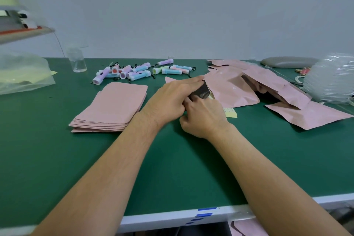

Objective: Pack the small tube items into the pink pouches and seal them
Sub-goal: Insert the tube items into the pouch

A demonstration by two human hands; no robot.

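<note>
Left hand, right hand hold pouch — flat stack just left.

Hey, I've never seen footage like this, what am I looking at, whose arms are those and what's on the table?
No machine here: a person wears one camera on the head, looking down at their own arms. The left hand and right hand both hold an open pouch, its dark inside showing. On the green table lie a stack of flat pouches, small pastel tubes behind it, and a pile of pouches to the right.
</note>
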